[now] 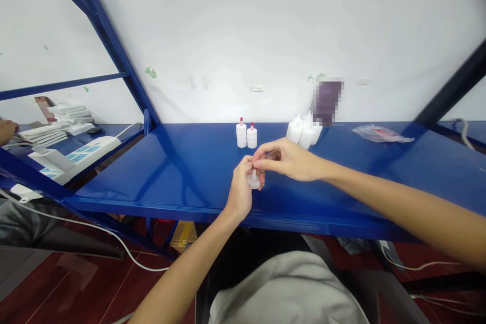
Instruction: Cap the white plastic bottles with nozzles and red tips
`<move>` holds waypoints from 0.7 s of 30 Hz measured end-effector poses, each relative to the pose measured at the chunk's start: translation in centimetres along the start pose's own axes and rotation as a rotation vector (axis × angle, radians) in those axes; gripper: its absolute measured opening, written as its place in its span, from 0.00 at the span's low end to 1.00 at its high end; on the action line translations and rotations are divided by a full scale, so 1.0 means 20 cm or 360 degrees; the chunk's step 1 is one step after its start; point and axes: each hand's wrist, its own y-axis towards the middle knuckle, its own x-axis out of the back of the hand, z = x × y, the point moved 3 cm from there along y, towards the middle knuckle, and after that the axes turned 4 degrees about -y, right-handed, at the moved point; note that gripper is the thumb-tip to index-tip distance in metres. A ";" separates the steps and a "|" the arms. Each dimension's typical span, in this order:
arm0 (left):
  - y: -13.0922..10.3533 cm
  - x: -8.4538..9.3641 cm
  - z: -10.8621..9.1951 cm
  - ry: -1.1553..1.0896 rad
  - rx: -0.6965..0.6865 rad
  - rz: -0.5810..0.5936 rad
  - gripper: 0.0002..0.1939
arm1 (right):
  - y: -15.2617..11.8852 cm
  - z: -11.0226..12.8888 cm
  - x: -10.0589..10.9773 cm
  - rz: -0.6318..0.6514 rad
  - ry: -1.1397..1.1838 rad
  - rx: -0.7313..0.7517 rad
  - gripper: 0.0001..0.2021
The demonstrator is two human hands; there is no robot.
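Note:
My left hand (242, 182) is wrapped round a small white squeeze bottle (253, 180), held above the front part of the blue table. Its narrow nozzle points up, and much of the body is hidden by my fingers. At the top of the nozzle, the thumb and fingers of my right hand (288, 159) are pinched together; whatever lies between them is too small to make out. Two white bottles with red tips (241, 134) stand side by side farther back. Behind my right hand is a cluster of several white bottles (304, 131) without red tips.
The blue table (182, 172) meets a white wall at its back. A clear plastic bag with something red (382, 134) lies at the right. To the left, past a blue frame post, are a power strip (89, 157), stacked white boxes (68, 119) and another person's hand (6, 130).

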 end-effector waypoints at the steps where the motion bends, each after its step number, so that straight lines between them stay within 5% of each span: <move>1: 0.00 0.00 -0.01 -0.0017 -0.0009 0.0002 0.12 | 0.00 -0.01 -0.01 -0.0034 0.0074 -0.0006 0.12; 11: -0.01 0.01 -0.02 -0.0062 0.0042 -0.0054 0.11 | -0.02 -0.04 -0.08 -0.0210 0.0295 -0.0020 0.13; 21: -0.02 0.02 -0.02 -0.0008 0.0066 -0.0020 0.05 | -0.03 -0.03 -0.13 -0.0392 -0.0233 0.0095 0.05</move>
